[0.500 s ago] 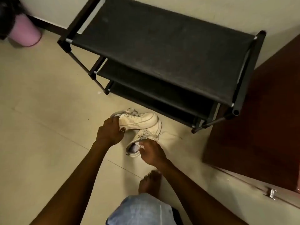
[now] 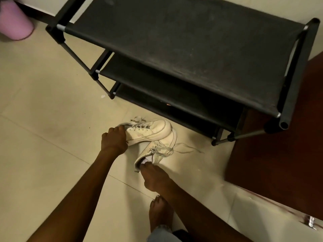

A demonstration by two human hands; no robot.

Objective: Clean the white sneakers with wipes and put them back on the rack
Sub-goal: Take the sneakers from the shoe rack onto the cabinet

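**Q:** What fills the view?
**A:** A beige tiled floor [image 2: 43, 102], seen from above. Beyond both hands stands a black rack [image 2: 183, 41] with three fabric shelves, the top one dusty. To the right of the hands, a dark brown wooden panel [image 2: 279, 163] runs down the edge of the view.

**Q:** Anything else large?
**A:** A pink bin [image 2: 15, 23], far off to the left of the hands and past the rack's left end. It is partly cut off by the frame.

**Q:** Where are the sneakers?
**A:** On the floor, just in front of the rack's lowest shelf, not on it. The top sneaker [image 2: 153, 131] lies tilted across the toe of the lower sneaker [image 2: 157, 152], and the two touch. Both are creamy white with loose laces.

**Q:** And the hands?
**A:** The left hand [image 2: 114, 140] has its fingers curled round the heel of the top sneaker. The right hand [image 2: 155, 177] pinches the heel rim of the lower sneaker, fingertips at the opening. Both arms are bare.

**Q:** Anything smaller?
**A:** A bare foot [image 2: 160, 213] rests on the floor just behind the right hand. One lace [image 2: 185, 147] trails over the tiles to the right of the sneakers, toward the rack's leg.
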